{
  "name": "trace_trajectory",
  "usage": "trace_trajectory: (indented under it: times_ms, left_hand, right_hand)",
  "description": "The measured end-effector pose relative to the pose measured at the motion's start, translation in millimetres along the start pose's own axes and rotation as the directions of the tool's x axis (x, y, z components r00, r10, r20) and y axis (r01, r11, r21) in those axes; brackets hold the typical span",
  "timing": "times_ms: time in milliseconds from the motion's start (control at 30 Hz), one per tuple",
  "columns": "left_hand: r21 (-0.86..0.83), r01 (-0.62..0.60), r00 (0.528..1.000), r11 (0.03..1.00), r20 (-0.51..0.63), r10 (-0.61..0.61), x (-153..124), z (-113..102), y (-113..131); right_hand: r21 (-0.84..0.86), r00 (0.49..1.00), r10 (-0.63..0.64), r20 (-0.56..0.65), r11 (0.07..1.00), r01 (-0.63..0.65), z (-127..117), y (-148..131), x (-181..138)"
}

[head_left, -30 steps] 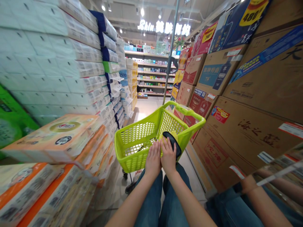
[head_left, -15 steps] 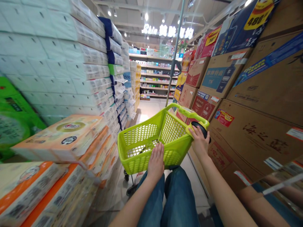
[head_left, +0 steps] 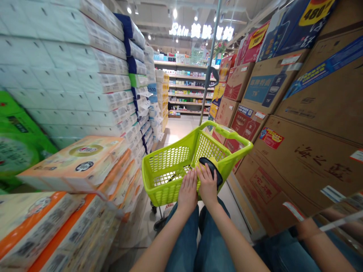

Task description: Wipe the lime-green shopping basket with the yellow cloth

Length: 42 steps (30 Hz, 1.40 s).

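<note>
Lime-green plastic cart (head_left: 194, 143), yellow-and-black rounded obj. (head_left: 219, 176) at its near rim, held by R hand (head_left: 208, 187) w/ part-spread fingers, L hand (head_left: 187, 192) adj. — fingers together, brown cardboard boxes (head_left: 312, 162) cart's R, white plastic-wrapped packs (head_left: 104, 81) L, grey metal pole (head_left: 210, 53) behind

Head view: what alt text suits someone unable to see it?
Left hand at the near side of a green shopping cart, right hand holding a yellow and black object. Wrapped packs are stacked left, cardboard boxes right.

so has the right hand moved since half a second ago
Yes. Judged against the stacked cardboard boxes, the right hand has moved left, away from them and in beside the left hand, carrying the yellow-and-black item.
</note>
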<state>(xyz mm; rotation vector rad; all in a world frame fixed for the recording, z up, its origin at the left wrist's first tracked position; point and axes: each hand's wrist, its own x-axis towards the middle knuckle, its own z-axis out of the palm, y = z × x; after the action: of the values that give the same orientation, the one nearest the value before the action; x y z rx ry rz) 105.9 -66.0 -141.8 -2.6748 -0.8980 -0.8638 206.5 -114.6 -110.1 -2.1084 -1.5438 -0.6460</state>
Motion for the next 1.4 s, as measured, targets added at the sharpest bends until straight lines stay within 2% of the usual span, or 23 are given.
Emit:
trace_trajectory:
  times_ms: [100, 167, 267, 367, 433, 500, 700, 767, 833, 933, 1000, 1067, 1200, 1267, 1333, 1400]
  left_hand:
    - [-0.025, 0.003, 1.000, 1.000, 0.020, -0.002, 0, -5, 0]
    - [-0.050, 0.003, 0.999, 0.999, 0.041, -0.001, 1, -9, 0]
    - [-0.078, -0.001, 0.998, 0.997, 0.055, 0.006, 2, -13, 0]
    - [-0.083, 0.002, 0.998, 0.997, 0.055, 0.002, 2, -14, 0]
    - [-0.087, 0.006, 0.999, 0.996, 0.047, -0.002, 2, -14, 1]
    - [-0.091, 0.010, 0.999, 0.996, 0.035, -0.006, 1, -13, 1]
    - [-0.037, 0.005, 1.000, 0.999, -0.003, -0.005, 0, -7, 0]
    - [-0.019, 0.004, 1.000, 1.000, -0.020, -0.004, 0, -6, 0]
    - [-0.014, -0.002, 1.000, 1.000, -0.020, 0.002, 0, -7, 0]
    - [-0.021, -0.006, 1.000, 1.000, -0.010, 0.006, 0, -10, 0]
    - [-0.042, -0.001, 1.000, 0.999, -0.001, 0.001, 0, -13, -1]
    - [-0.065, -0.002, 1.000, 0.998, 0.011, 0.003, -1, -14, -1]
    - [-0.070, -0.015, 1.000, 0.997, 0.026, 0.017, -2, -13, -2]
    - [-0.061, -0.013, 0.999, 0.998, 0.031, 0.014, -2, -13, -1]
    - [-0.053, -0.007, 0.999, 0.999, 0.036, 0.009, -1, -13, 0]
    - [-0.049, 0.000, 0.999, 0.999, 0.041, 0.002, -1, -13, 1]
  right_hand:
    - [-0.045, 0.988, -0.147, 0.046, 0.988, 0.150, -14, 29, 5]
    - [-0.100, 0.982, -0.179, 0.063, 0.978, 0.185, -28, 60, 13]
    - [-0.195, 0.999, -0.049, 0.015, 0.979, 0.051, -48, 108, 30]
    - [-0.215, 0.994, 0.098, -0.058, 0.971, -0.108, -57, 130, 44]
    - [-0.202, 0.983, 0.164, -0.087, 0.963, -0.179, -53, 125, 45]
    - [-0.182, 0.976, 0.195, -0.094, 0.961, -0.210, -43, 105, 39]
    - [-0.071, 0.996, 0.086, -0.004, 0.994, -0.086, -8, 16, 3]
    - [-0.032, 0.997, 0.076, 0.004, 0.997, -0.075, -1, -3, -6]
    - [-0.013, 0.998, 0.065, 0.001, 0.998, -0.065, 0, -10, -9]
    - [-0.024, 1.000, -0.021, 0.012, 1.000, 0.021, -7, 1, -8]
    - [-0.043, 0.994, -0.100, 0.036, 0.994, 0.102, -18, 21, -3]
    - [-0.069, 0.991, -0.127, 0.041, 0.989, 0.130, -30, 49, 5]
    - [-0.141, 0.999, 0.027, -0.024, 0.990, -0.030, -50, 108, 27]
    - [-0.151, 0.990, 0.131, -0.052, 0.979, -0.137, -53, 123, 37]
    - [-0.138, 0.973, 0.218, -0.081, 0.964, -0.228, -51, 120, 40]
    - [-0.117, 0.963, 0.248, -0.102, 0.959, -0.259, -42, 99, 36]
